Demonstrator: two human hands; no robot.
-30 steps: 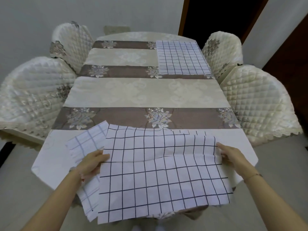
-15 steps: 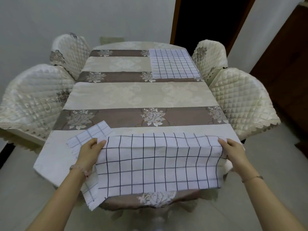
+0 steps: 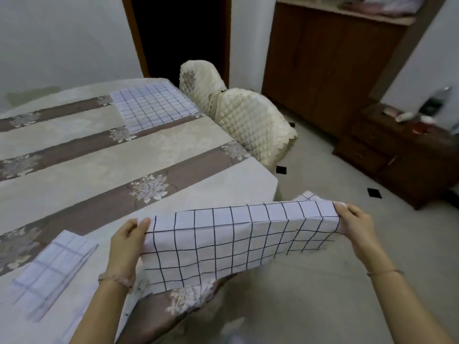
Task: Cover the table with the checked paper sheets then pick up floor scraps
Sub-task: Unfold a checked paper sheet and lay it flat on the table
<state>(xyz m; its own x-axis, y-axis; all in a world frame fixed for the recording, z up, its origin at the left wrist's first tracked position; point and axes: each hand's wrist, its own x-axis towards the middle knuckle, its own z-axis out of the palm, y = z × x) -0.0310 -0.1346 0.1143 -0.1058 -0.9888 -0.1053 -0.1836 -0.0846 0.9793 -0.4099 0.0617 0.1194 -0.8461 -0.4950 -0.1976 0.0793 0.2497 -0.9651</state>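
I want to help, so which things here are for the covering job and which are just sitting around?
For the job: held checked sheet, far-corner checked sheet, near checked sheet, table.
Just lying about: quilted chairs, tall wooden cabinet, low drawer chest.

Soft, even indoor light; doorway [image 3: 181,33] black; edges bend and blur, perhaps from head motion.
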